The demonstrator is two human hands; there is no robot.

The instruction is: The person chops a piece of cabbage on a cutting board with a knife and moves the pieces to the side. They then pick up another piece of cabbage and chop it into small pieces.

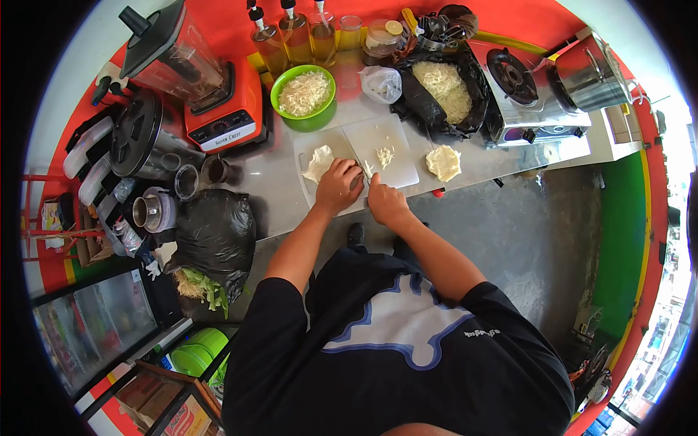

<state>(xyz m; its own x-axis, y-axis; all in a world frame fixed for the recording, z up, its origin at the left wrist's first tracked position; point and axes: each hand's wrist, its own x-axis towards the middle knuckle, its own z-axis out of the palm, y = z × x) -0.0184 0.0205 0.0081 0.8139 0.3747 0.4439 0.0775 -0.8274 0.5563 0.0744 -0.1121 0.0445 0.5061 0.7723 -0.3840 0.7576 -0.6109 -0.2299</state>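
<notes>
On a white cutting board (406, 173), my left hand (339, 187) is closed over pale food at the board's middle. A pale, flat piece (318, 163) lies just left of its fingers. My right hand (387, 201) is wrapped round a knife, whose blade (368, 173) points away from me beside the left fingertips. Thin pale shreds (385, 155) lie on the board right of the blade. Another pale, roundish piece (443, 163) rests on the metal counter right of the board. A green bowl (308, 119) beyond the board holds more shreds.
A red blender (224, 120) stands back left, near a black bag (216, 231). Oil bottles (294, 33) line the back wall. Right of them are a clear bag (381, 84), a black bag of shreds (445, 91) and a gas stove (542, 120) with a pot (592, 73).
</notes>
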